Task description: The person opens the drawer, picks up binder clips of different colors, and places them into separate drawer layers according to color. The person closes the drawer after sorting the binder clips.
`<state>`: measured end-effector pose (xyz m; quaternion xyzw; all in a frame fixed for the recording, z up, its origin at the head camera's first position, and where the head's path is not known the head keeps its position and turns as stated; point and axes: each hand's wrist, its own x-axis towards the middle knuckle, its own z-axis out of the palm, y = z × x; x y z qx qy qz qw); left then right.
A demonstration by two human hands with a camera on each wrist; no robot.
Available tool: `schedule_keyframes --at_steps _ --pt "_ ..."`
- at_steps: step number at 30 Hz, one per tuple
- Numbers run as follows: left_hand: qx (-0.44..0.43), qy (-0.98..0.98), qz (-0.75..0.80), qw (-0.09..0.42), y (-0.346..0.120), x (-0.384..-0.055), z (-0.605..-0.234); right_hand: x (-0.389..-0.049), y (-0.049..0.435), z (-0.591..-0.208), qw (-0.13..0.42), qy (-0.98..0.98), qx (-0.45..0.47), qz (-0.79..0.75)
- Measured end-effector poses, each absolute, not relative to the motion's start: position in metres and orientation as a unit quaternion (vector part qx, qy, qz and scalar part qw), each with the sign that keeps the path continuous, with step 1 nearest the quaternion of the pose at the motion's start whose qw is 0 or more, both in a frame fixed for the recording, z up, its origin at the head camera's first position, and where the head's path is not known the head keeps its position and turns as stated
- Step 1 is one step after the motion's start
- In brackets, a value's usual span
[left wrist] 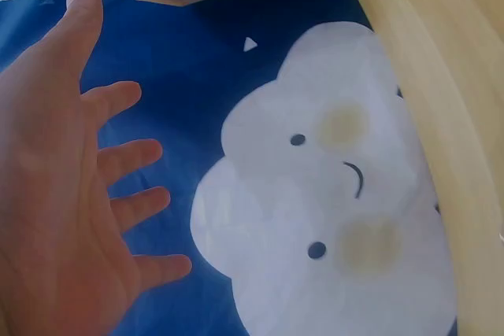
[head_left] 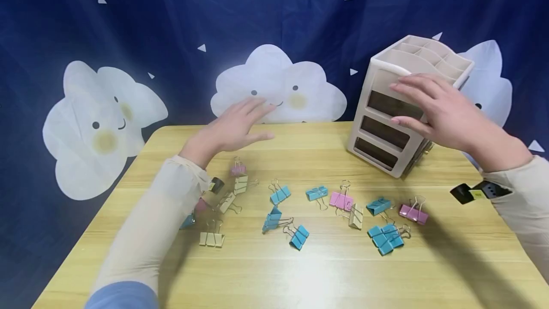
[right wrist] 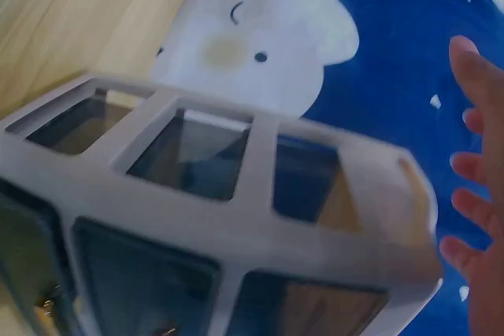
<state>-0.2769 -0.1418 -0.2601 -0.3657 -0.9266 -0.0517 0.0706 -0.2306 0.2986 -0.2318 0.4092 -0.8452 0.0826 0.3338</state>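
Note:
My left hand (head_left: 235,128) hovers above the back left part of the table, fingers spread and holding nothing; the left wrist view shows its thumb and fingers extended. My right hand (head_left: 443,108) is raised in front of the off-white desk organizer (head_left: 377,123), fingers loosely extended. In the right wrist view a gap shows between that hand and the organizer's corner. Binder clips in several colours lie scattered below the hands: blue ones (head_left: 280,195), pink ones (head_left: 341,200) and pale yellow ones (head_left: 212,239). The left sleeve hides part of the clips at the left.
The organizer has open compartments on top and dark window openings in its side. A wooden table (head_left: 240,280) carries everything. Behind it hangs a dark blue curtain (head_left: 180,8) with white clouds. Black straps with yellow labels circle both wrists.

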Motion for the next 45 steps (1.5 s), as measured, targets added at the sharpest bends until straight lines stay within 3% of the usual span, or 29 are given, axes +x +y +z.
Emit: schedule_keyframes --at_steps 12,35,45 --pt "-0.375 -0.92 -0.078 0.078 -0.109 -0.286 -0.246 -0.235 0.334 -0.244 0.279 -0.915 0.27 0.114" --pt "-0.38 -0.922 -0.061 0.052 -0.051 -0.294 -0.219 -0.24 0.296 -0.243 0.264 -0.907 0.308 0.111" --pt "-0.418 -0.901 -0.046 0.103 -0.023 -0.298 -0.212 -0.242 0.269 -0.244 0.27 -0.892 0.345 0.11"
